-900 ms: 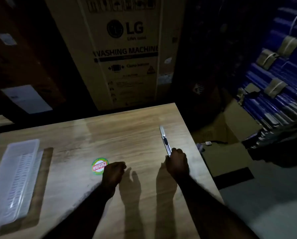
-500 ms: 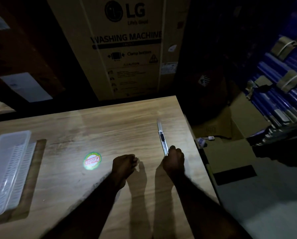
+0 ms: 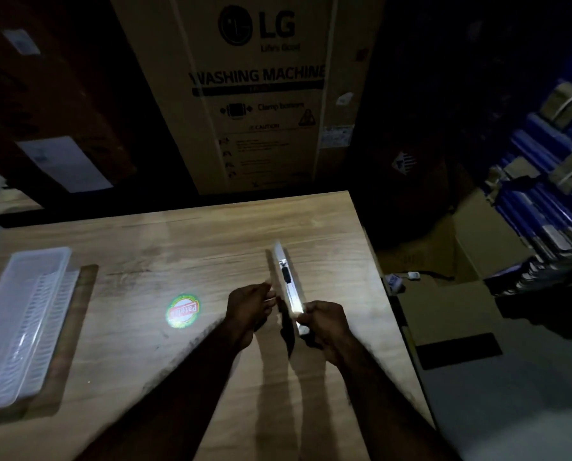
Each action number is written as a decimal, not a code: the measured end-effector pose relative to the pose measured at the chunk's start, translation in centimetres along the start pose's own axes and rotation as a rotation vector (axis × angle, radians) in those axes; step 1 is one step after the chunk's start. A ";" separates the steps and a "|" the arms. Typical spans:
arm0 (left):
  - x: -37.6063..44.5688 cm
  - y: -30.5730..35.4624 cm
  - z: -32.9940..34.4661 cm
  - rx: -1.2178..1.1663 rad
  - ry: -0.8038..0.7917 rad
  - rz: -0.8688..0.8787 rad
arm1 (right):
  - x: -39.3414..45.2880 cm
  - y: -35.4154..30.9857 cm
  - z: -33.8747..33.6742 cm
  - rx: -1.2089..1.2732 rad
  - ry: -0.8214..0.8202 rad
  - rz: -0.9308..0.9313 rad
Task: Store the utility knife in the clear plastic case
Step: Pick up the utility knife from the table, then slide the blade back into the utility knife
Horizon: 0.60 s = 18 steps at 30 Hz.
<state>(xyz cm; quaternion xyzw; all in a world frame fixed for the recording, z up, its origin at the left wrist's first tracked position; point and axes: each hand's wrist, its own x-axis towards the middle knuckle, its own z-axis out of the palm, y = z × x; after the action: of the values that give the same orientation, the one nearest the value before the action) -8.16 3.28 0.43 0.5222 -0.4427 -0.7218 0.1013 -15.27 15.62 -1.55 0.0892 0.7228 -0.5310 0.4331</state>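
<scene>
A slim silver utility knife [image 3: 286,281] with a black slider points away from me over the right part of the wooden table [image 3: 185,241]. My right hand [image 3: 324,322] is closed on its near end and holds it lifted, its shadow on the wood below. My left hand [image 3: 249,306] hovers just left of the knife with the fingertips close to its body; I cannot tell whether they touch. The clear plastic case [image 3: 23,324] lies at the table's far left, apart from both hands.
A round green and red sticker [image 3: 182,310] is stuck on the table left of my hands. A big cardboard washing machine box [image 3: 261,94] stands behind the table. The table's right edge drops to a floor with flattened cardboard [image 3: 460,261] and stacked blue packs [image 3: 550,194].
My right hand has raised the knife's near end off the table. My left hand moved right, from near the sticker to beside the knife.
</scene>
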 end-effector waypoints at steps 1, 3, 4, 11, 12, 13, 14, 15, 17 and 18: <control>0.1 0.5 -0.1 0.001 -0.002 0.020 | -0.7 -0.2 0.2 0.003 -0.041 0.023; 0.3 1.6 -0.4 -0.009 -0.012 0.050 | -1.6 -0.3 0.8 -0.009 -0.110 0.042; 0.4 2.0 -0.6 -0.016 -0.015 0.065 | -2.0 -0.5 1.1 0.011 -0.145 0.032; 0.2 3.4 -2.0 -0.027 -0.030 0.133 | -3.3 -1.6 3.4 0.046 -0.228 -0.081; 0.1 3.5 -2.2 -0.025 -0.030 0.130 | -3.5 -1.8 3.6 0.040 -0.228 -0.092; 0.0 3.7 -2.4 -0.019 -0.028 0.129 | -3.6 -1.9 3.7 0.039 -0.224 -0.095; -0.1 3.9 -2.5 -0.015 -0.029 0.131 | -3.6 -2.0 3.9 0.043 -0.216 -0.095; -0.3 4.1 -2.6 -0.007 -0.036 0.140 | -3.7 -2.2 4.0 0.049 -0.211 -0.093; -0.7 4.8 -2.8 0.004 -0.064 0.169 | -3.8 -2.7 4.3 0.053 -0.215 -0.094; -0.9 5.2 -2.9 0.005 -0.077 0.186 | -3.9 -3.0 4.5 0.054 -0.220 -0.098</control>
<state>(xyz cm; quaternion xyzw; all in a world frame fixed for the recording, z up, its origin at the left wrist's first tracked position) -6.97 -0.76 4.67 0.4510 -0.4946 -0.7278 0.1493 -12.27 11.86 3.03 0.0064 0.6598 -0.5773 0.4809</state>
